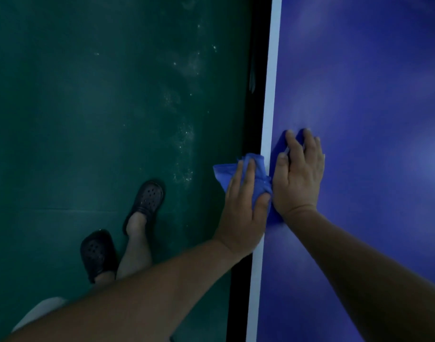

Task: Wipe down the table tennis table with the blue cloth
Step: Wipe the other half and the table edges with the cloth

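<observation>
1. A head-worn camera looks down along the side of a table tennis table. Its blue worktop [359,95] fills the right. A white edge line [270,95] runs top to bottom along its rim, and a dark green floor [88,95] lies to the left.
2. The blue cloth [259,180] is bunched at the rim, draped across the white line. One corner pokes out past the edge, above the floor.
3. The left hand [244,208] grips the cloth: its fingers [237,178] curl over the bunch and the thumb presses in from the worktop side.
4. The right hand [299,176] lies flat on the worktop just beside the left, fingers straight, grasping nothing. A darker blue patch under it may be more cloth, but the matching colours make this uncertain.
5. Two feet in dark perforated clogs [147,201] stand on the floor near pale dusty specks [184,137].
6. Likely risks:
   - If the grip loosens, the overhanging cloth could drop to the dusty floor and carry grit back.
   - A bunched cloth wipes only a narrow strip, so streaks may be missed in this dim light.
   - The flat right palm may leave marks.
7. No brand, label or writing can be read.
</observation>
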A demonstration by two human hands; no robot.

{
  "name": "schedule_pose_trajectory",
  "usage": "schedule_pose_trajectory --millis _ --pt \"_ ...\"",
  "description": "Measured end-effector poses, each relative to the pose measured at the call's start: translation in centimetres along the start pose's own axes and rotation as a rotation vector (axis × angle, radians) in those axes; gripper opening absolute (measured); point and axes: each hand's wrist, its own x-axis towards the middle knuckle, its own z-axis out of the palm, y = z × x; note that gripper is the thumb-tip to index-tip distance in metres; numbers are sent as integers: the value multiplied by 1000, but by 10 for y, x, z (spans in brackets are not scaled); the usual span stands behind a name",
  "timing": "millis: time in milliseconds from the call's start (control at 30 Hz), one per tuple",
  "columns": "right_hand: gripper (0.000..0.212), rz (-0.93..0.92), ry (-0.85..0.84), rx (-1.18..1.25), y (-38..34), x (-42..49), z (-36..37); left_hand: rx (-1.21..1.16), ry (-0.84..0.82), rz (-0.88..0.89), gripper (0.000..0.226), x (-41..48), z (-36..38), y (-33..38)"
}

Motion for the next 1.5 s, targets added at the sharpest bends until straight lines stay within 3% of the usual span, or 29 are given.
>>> schedule_pose_trajectory --millis 200,400,633,967,1100,1267,1500 --pt "50 5 -17 48 -3 19 -11 48 83 -8 73 78 -12 27" --pt "47 -176 -56 37 -22 150 -18 51 36 -36 58 56 -9 29" --pt "49 -14 22 23 -51 204 11 -24 -12 -64 60 63 -16 30" --pt "48 -6 2 52 -54 203 8 -158 76 -125 75 279 -53 80" --pt "48 5 -5 60 -55 203 8 -167 143 -80 67 232 -40 76" --pt "48 12 -12 45 -57 203 9 -134 45 -73 59 112 -25 45" --pt "49 5 -7 56 -55 204 8 -144 106 -58 65 226 -40 67"
